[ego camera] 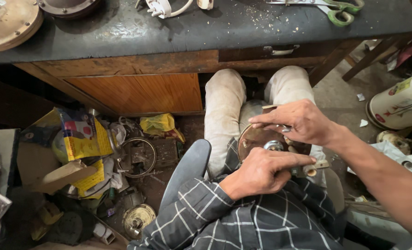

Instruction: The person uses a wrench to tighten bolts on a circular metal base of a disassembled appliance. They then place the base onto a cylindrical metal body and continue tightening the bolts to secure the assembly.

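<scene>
down on the lap, below the dark-topped wooden workbench (206, 32), lies a round brown metal disc (257, 139) with a shiny centre fitting. left hand (261, 171) presses its near edge, forefinger extended; right hand (303, 122) pinches a small silvery part above it, hands nearly touching.

Wooden workbench (136, 62) (dark top), cluttered floor (335, 92).

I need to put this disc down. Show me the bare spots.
Free: dark benchtop between white plug and green scissors, though crumb-strewn. Crowded: floor left of the chair, heaped with yellow packets and metal parts. Both hands, left hand and right hand, hold the disc.
</scene>
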